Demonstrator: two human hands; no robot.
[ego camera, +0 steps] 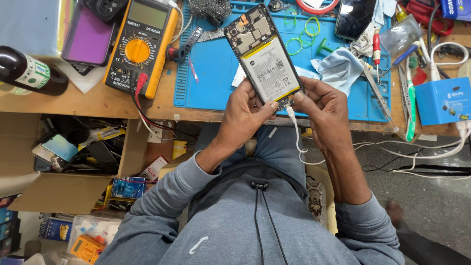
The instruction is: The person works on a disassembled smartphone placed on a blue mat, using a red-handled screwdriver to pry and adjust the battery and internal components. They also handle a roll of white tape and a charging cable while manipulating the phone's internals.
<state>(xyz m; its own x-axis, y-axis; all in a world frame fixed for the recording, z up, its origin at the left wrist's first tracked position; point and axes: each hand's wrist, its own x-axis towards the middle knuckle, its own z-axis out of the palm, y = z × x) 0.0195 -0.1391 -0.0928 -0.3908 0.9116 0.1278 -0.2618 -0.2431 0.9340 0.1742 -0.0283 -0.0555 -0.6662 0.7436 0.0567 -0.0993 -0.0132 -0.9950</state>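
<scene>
An opened smartphone [263,54] with its back cover off shows a white battery and bare circuit boards. Both hands hold it by its lower end, tilted over the front edge of the workbench. My left hand [248,110] grips the bottom left corner, thumb on the lower edge. My right hand [325,110] grips the bottom right corner. A white cable [296,135] is plugged into the phone's bottom port and hangs down between my hands.
A blue work mat [211,73] covers the bench, with a yellow multimeter [143,41] to the left, a dark bottle [27,72], tweezers and screwdrivers [409,93], a blue box [444,100], another phone [354,17] and a cloth [338,68]. An open cardboard box [73,157] sits below left.
</scene>
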